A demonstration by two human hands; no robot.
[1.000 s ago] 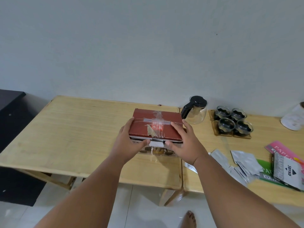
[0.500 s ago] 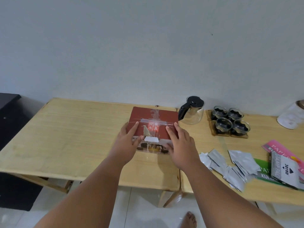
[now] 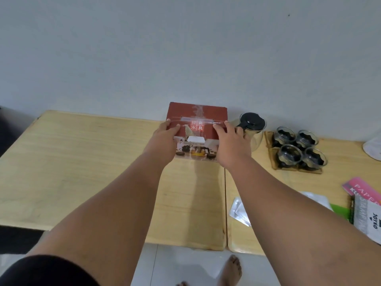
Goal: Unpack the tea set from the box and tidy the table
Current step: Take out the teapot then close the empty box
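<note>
With the glass teapot with a black lid and the four glass cups on a wooden tray standing out on the light wooden table, the step in hand looked like tidying away the emptied packaging. The left hand and right hand clasped the dark red cardboard box by its two sides, fingers curled over the top, at the table's far edge beside the teapot. Next, the hands would need to let go cleanly without nudging the pot. White Chinese characters marked the lid; a white pouch at right read "JOYKO", a pink packet "PAPER".
</note>
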